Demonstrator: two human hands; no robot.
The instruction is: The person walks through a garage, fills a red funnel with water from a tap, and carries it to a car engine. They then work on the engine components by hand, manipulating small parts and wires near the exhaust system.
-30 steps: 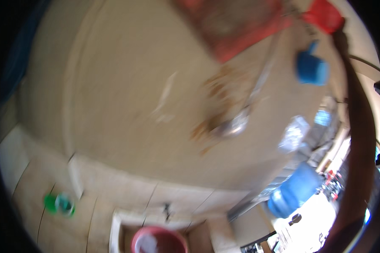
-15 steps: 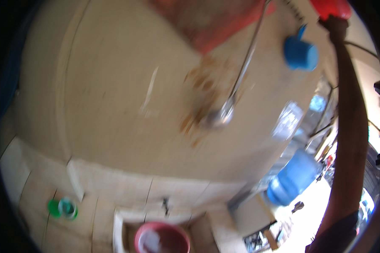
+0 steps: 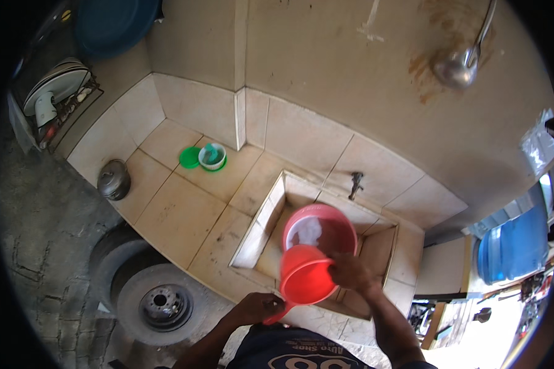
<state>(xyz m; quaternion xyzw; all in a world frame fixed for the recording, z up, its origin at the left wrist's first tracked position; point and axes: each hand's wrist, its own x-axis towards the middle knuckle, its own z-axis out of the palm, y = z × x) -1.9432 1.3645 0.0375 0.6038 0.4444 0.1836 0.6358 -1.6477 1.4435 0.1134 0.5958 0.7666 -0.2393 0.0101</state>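
A red plastic dipper is held low over the tiled sink, in front of a pink basin with a white item in it. My left hand is closed on the dipper's handle, and my right hand grips the far side of its rim. A dark metal faucet juts from the tiles above the basin. On the counter to the left are a green lid and a small tub with a teal item inside.
A metal pot sits at the counter's left end, beside a dish rack. A blue basin and a ladle hang on the wall. Tires lie below the counter. A blue water jug stands at right.
My right hand has brought the red dipper down from high at the right to the sink. My left hand has come into view on its handle. The view has swung down.
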